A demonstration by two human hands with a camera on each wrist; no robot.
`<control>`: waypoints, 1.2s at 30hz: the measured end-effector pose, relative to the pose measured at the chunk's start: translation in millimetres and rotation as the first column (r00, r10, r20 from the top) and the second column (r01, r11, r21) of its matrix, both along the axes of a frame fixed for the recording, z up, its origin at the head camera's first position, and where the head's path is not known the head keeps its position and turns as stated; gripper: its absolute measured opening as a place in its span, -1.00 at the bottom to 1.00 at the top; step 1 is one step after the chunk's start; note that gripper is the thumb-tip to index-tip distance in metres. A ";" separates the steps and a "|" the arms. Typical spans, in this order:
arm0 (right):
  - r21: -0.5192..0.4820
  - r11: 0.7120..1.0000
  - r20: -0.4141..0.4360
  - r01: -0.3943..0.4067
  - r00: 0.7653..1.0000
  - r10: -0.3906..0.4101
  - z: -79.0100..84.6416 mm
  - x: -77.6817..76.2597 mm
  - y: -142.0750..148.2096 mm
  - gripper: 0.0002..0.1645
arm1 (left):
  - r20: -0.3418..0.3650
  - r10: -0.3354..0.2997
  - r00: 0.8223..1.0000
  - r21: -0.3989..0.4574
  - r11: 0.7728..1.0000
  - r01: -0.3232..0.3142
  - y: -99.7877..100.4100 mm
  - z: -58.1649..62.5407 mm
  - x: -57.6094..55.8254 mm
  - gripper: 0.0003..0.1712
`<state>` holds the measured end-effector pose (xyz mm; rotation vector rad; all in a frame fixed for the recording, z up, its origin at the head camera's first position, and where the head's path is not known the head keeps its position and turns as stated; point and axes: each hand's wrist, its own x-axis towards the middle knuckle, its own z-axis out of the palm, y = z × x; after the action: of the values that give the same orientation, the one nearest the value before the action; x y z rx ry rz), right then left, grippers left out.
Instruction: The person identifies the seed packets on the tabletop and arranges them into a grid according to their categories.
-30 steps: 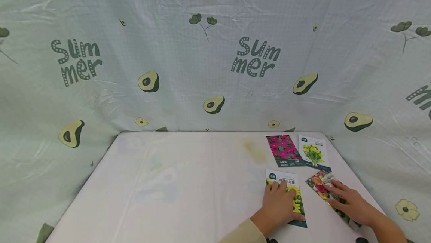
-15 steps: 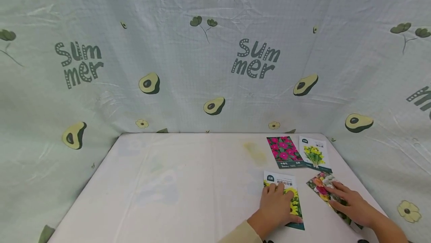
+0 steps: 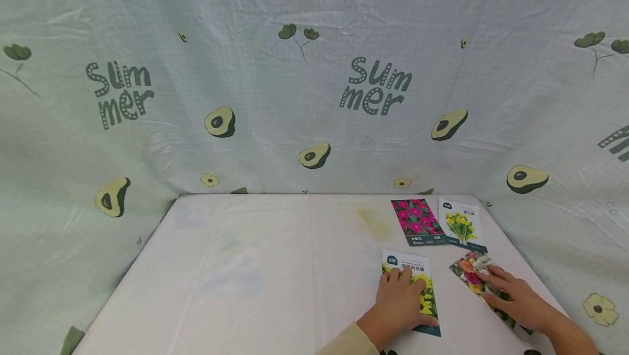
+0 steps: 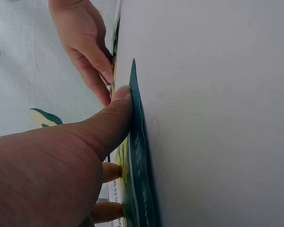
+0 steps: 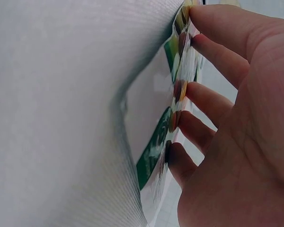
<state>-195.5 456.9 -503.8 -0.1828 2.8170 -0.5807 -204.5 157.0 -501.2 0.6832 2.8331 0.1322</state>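
My left hand (image 3: 400,303) lies over a sunflower seed packet (image 3: 428,296), with its fingertips on the picture and its thumb along the dark bottom edge. In the left wrist view the thumb (image 4: 111,111) presses on the green band of this packet (image 4: 141,175). To its right, my right hand (image 3: 516,297) rests spread fingers on a packet with pink, orange and white flowers (image 3: 467,274), which lies at a slant. Its fingertips touch the face of that packet in the right wrist view, where a pale side with a green stripe (image 5: 154,156) shows.
Behind the hands lie a packet with magenta flowers (image 3: 417,219) and a white packet with yellow flowers (image 3: 459,224), their lower corners meeting. The white tabletop (image 3: 236,267) stretches to the left. A printed curtain (image 3: 265,98) hangs behind and beside it.
My left hand has slid the sunflower packet slightly left, away from the slanted one. The right hand and its packet stay nearly where they were.
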 end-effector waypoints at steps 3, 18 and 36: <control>-0.001 1.000 -0.001 -0.004 1.000 0.004 1.2 -0.2 -0.1 -0.25 | 0.007 0.009 1.000 0.003 1.000 -0.009 -0.9 0.6 -0.1 -0.14; 0.007 1.000 0.042 0.020 0.999 -0.020 -2.8 -2.4 2.8 -0.18 | 0.046 0.010 0.999 0.037 0.999 -0.012 -12.2 2.5 2.2 -0.12; 0.014 1.000 0.003 0.009 1.000 -0.009 0.2 -1.1 -1.3 -0.24 | 0.050 0.028 0.998 0.041 0.999 -0.030 -27.2 -0.3 2.4 -0.10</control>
<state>-196.6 455.6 -503.6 -0.1671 2.8195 -0.5628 -202.1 129.8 -501.5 0.6383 2.8013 0.2105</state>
